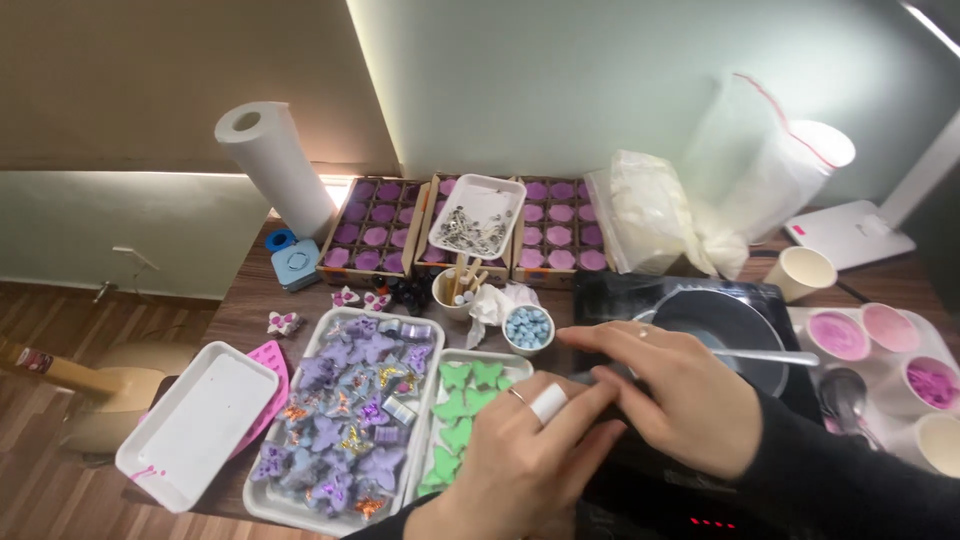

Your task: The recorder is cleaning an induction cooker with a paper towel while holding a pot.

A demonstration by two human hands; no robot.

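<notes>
Left hand (520, 450): seen palm-down with fingers loosely curled, a white band worn on one finger; its fingertips are laid against the right hand, and nothing can be seen gripped.
Right hand (670, 395): spread flat, fingers extended to the left, resting over the near edge of the black hotplate (650, 470); whether anything is pinched beneath cannot be told.
Dark pan (725, 325): set just beyond the right hand, a metal handle lying across it.
Green shapes tray (455, 410): placed directly left of the left hand.
Purple shapes tray (350, 410): found further left on the bench (235, 320).
Blue beads bowl (528, 328): stood just beyond the fingertips.
</notes>
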